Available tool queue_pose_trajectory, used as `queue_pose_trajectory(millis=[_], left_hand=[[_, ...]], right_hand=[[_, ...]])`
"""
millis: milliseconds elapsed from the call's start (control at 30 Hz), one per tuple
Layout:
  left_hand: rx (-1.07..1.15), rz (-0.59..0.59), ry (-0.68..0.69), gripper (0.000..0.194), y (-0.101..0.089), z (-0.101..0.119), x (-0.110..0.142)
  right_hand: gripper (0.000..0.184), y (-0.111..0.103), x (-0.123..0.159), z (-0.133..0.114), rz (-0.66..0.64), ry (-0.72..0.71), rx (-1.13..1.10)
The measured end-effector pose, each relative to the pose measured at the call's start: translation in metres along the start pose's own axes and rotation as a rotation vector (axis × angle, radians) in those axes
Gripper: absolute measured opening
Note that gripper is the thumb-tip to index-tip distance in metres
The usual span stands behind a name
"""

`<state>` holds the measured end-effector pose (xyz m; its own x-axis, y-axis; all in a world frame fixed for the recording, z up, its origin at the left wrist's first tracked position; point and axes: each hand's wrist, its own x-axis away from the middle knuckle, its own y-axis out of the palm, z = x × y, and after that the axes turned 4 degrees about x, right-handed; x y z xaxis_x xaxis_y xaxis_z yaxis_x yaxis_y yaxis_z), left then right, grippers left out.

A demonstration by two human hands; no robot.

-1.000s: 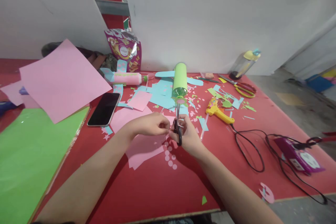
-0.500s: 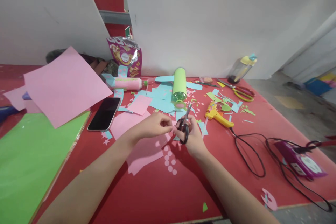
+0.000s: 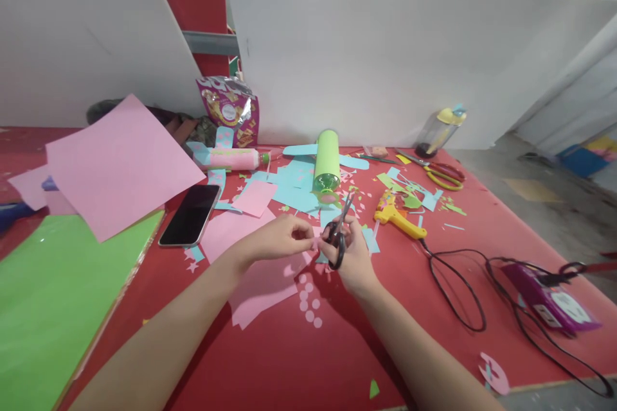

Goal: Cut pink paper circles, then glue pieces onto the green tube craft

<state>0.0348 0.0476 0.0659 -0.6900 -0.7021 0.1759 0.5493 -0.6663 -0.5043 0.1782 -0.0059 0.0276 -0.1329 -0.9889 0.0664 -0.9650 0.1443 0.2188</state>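
Observation:
My left hand (image 3: 282, 237) pinches a small piece of pink paper (image 3: 317, 243) between thumb and fingertips. Black-handled scissors (image 3: 341, 231) sit in my right hand (image 3: 357, 260), blades pointing up and away. My right thumb and fingertip also meet the pink piece, whose exact shape is too small to make out. Beneath the hands lie larger pink sheets (image 3: 263, 286) and several pink paper circles (image 3: 309, 316). Just beyond, a green-wrapped bottle (image 3: 328, 157) with blue paper wings lies on blue paper scraps (image 3: 299, 189).
A yellow glue gun (image 3: 398, 218) is wired toward a purple power strip (image 3: 554, 302) on the right. Red-and-yellow-handled scissors (image 3: 446, 176) lie behind it. On the left are a phone (image 3: 190, 215), a green sheet (image 3: 62, 295), a large pink sheet (image 3: 125, 167) and a pink-wrapped bottle (image 3: 234, 159).
The camera has tilted up slightly, so the scene sits a little lower. Both hands stay together with the pink piece and scissors, with only slight finger movement.

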Motion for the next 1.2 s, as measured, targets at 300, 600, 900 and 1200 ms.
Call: queue_pose_trajectory(millis=[300,600,900,1200], left_hand=[[-0.053,-0.109,0.053,0.028,-0.0026,-0.0041,-0.0009],[-0.085,-0.142,0.046,0.027,-0.0046,-0.002,0.0007],[-0.104,-0.131,0.059,0.03,-0.0033,-0.0012,0.0008],[-0.079,-0.055,0.063,0.023,-0.0083,0.0002,0.0027]], right_hand=[[0.043,-0.0012,0.0015,-0.0007,-0.084,-0.019,0.049],[0.045,-0.0018,0.0008,-0.0017,-0.11,-0.037,0.072],[0.044,-0.0026,0.002,-0.0061,-0.111,-0.023,0.099],[0.043,0.0005,0.0018,-0.0032,-0.108,0.066,0.048]])
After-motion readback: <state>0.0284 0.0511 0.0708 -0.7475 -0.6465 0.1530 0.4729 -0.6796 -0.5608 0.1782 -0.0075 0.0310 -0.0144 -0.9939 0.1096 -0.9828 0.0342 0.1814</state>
